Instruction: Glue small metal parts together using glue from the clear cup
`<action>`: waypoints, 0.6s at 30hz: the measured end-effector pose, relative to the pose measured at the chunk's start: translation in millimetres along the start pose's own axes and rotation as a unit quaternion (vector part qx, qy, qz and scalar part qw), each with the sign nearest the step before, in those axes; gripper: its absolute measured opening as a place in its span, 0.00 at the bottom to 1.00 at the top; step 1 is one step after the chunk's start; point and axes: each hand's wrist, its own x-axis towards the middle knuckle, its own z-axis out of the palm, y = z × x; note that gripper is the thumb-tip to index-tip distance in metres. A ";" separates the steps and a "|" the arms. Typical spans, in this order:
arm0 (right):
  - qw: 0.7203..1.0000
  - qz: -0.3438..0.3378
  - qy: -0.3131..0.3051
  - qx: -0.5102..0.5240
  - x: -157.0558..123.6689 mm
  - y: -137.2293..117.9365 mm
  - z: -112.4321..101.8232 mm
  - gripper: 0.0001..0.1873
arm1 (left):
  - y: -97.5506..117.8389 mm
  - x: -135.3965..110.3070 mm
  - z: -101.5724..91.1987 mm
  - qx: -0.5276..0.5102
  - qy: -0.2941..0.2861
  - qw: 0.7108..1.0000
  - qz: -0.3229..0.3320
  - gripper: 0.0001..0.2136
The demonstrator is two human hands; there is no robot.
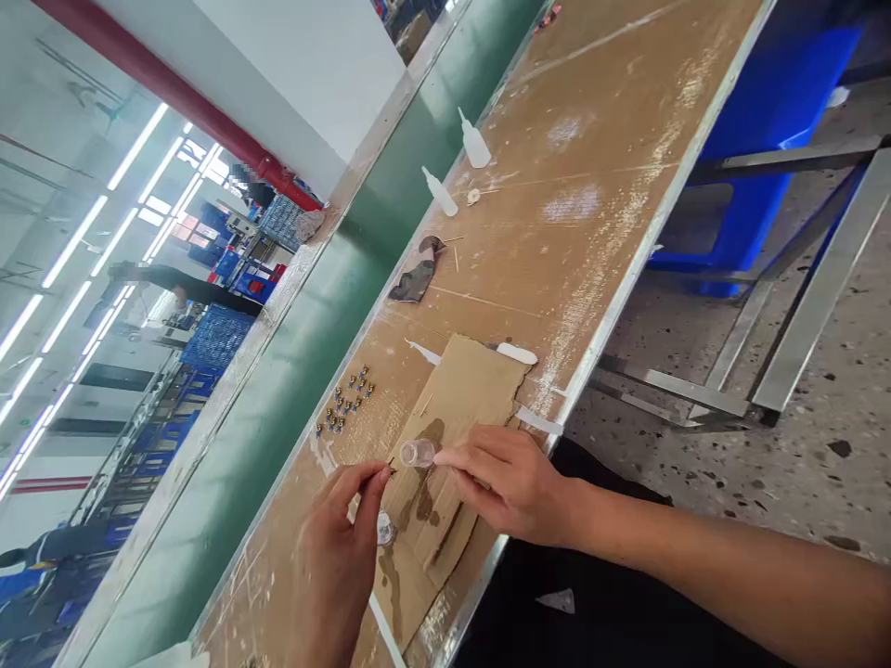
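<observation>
My left hand [341, 557] pinches a tiny dark part [391, 469] between thumb and forefinger, just over a stained piece of cardboard [473, 385]. My right hand [511, 482] holds a small clear plastic cap or vial [418, 453] at its fingertips, right beside that part. Another small clear cap [385, 529] lies on the cardboard under my left hand. A cluster of several small brass-and-blue parts [344, 401] sits on the brown bench top [591, 167] to the left of the cardboard.
Two white squeeze bottles [440, 192] [475, 144] lie further up the bench. A dark rag [418, 274] lies between them and the cardboard. A green conveyor belt [334, 306] runs along the left. Blue crates [758, 139] and metal frame bars [814, 306] stand at the right.
</observation>
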 end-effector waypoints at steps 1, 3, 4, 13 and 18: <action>1.000 -0.001 0.008 0.000 0.7 0.2 -0.4 0.08 | 3.7 2.0 0.2 0.007 -0.001 1.000 0.008 0.12; 1.000 0.003 0.020 0.006 1.8 0.5 -1.3 0.08 | 9.3 5.3 1.4 0.020 -0.005 1.000 0.021 0.11; 1.000 0.006 0.024 0.009 2.1 0.7 -1.7 0.08 | 11.1 6.8 2.3 0.025 -0.006 0.999 0.027 0.11; 0.999 0.030 0.043 0.013 2.4 3.3 -3.5 0.11 | 12.3 15.2 7.1 0.080 -0.024 0.993 0.086 0.11; 0.998 0.036 0.049 0.018 2.1 4.6 -3.9 0.11 | 13.0 17.6 8.7 0.107 -0.029 0.990 0.092 0.10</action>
